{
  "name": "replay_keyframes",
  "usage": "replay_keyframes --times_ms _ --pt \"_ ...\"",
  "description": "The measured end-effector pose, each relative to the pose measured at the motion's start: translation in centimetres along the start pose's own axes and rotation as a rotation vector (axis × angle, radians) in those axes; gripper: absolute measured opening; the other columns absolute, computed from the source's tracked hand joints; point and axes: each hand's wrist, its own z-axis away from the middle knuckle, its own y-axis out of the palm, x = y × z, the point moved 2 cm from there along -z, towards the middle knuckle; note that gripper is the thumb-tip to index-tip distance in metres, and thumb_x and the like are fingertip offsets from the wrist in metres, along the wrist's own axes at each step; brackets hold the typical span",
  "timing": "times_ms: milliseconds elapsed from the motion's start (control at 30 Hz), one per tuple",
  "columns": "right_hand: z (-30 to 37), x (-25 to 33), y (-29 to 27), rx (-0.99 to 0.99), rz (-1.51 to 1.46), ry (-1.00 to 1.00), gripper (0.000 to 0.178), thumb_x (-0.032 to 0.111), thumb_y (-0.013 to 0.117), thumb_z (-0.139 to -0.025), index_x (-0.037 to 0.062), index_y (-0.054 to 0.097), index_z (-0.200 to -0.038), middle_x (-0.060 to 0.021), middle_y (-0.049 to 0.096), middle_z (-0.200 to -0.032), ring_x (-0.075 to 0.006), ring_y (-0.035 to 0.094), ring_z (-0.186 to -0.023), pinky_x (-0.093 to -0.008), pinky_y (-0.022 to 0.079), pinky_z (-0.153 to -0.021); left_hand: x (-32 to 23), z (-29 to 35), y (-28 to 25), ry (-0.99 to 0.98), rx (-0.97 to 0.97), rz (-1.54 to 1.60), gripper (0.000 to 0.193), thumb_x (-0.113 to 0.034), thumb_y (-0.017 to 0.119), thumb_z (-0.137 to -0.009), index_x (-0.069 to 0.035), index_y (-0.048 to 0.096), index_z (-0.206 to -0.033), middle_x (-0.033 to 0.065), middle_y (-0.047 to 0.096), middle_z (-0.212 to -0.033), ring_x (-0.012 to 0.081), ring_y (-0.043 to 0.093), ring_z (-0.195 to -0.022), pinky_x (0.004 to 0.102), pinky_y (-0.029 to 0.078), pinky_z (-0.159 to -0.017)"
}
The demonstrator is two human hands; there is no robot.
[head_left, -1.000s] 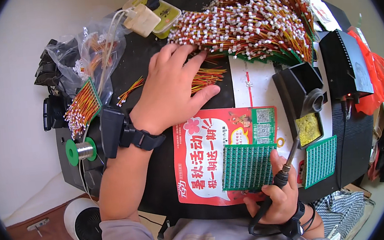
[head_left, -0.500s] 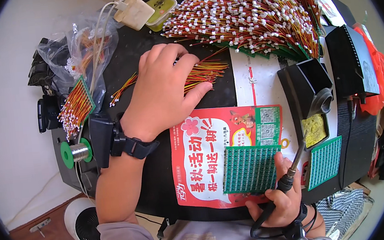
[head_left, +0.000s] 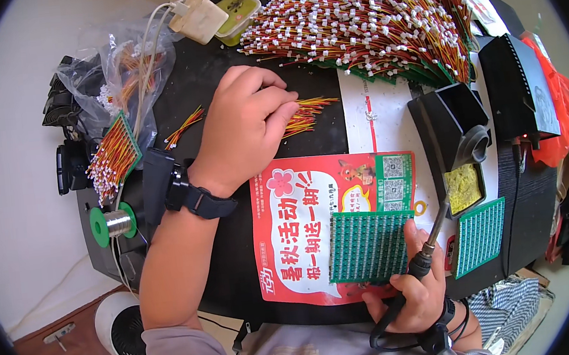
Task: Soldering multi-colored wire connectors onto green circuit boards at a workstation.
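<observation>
My left hand (head_left: pixel 252 122) is over a loose pile of red and yellow wires (head_left: pixel 312 112); its thumb and fingers are drawn together at the near ends, and whatever is between the tips is hidden. In my right hand (head_left: pixel 422 294) is a soldering iron (head_left: pixel 424 260), its metal tip pointing up and away beside the yellow sponge (head_left: pixel 464 189). A finger of that hand touches the right edge of a green circuit board panel (head_left: pixel 372 246) lying on a red and white printed sheet (head_left: pixel 290 232).
Wired panels with white connectors (head_left: pixel 365 19) are heaped at the far side. A black iron holder (head_left: pixel 449 124) and black box (head_left: pixel 519 90) stand right, above another green panel (head_left: pixel 480 237). At left are a solder spool (head_left: pixel 114 224), a wired panel (head_left: pixel 114 156) and plastic bags (head_left: pixel 141 75).
The fingers of my left hand have drawn together, the thumb closing toward the fingertips over the wires. My right hand still holds the soldering iron, almost in the same place.
</observation>
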Motion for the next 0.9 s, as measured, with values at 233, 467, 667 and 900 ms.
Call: replay_keyframes --times_ms 233,467,667,900 --pt "-0.2 0.2 0.0 0.007 0.003 -0.002 0.047 0.025 0.08 -0.077 0.0101 0.048 -0.108 -0.0439 0.045 -0.139 -0.0528 0.056 -0.118 -0.0594 0.044 -0.097 -0.6 -0.1 0.2 -0.061 -0.057 0.056 0.008 -0.006 0.068 -0.086 -0.001 0.063 -0.086 0.012 0.064 -0.091 0.0312 0.059 -0.092 0.0398 0.047 -0.083" --pt "-0.2 0.2 0.1 -0.005 -0.007 0.024 0.051 0.021 0.083 -0.071 0.0088 0.049 -0.107 -0.0436 0.045 -0.139 -0.0534 0.054 -0.12 -0.0594 0.043 -0.099 -1.8 -0.7 1.1 -0.219 -0.094 0.087 0.011 -0.011 0.063 -0.092 0.0 0.061 -0.091 0.0132 0.065 -0.092 0.032 0.059 -0.094 0.0394 0.046 -0.085" --pt "-0.2 0.2 0.2 -0.032 -0.021 0.012 0.053 0.019 0.083 -0.068 0.0082 0.049 -0.107 -0.0436 0.045 -0.139 -0.0532 0.054 -0.121 -0.0592 0.043 -0.101 -1.1 0.5 -2.3 -0.108 0.26 0.05 0.072 -0.016 0.076 -0.076 -0.006 0.049 -0.141 0.0159 0.053 -0.138 0.0354 0.044 -0.132 0.0436 0.035 -0.111" --pt "-0.3 0.1 0.3 -0.042 -0.019 0.007 0.053 0.019 0.083 -0.069 0.0074 0.049 -0.107 -0.044 0.045 -0.138 -0.0531 0.054 -0.12 -0.059 0.044 -0.1 -0.9 0.9 -0.8 -0.007 0.296 -0.161 0.07 -0.032 0.078 -0.081 -0.005 0.05 -0.139 0.0159 0.047 -0.136 0.0372 0.042 -0.128 0.0486 0.032 -0.11"
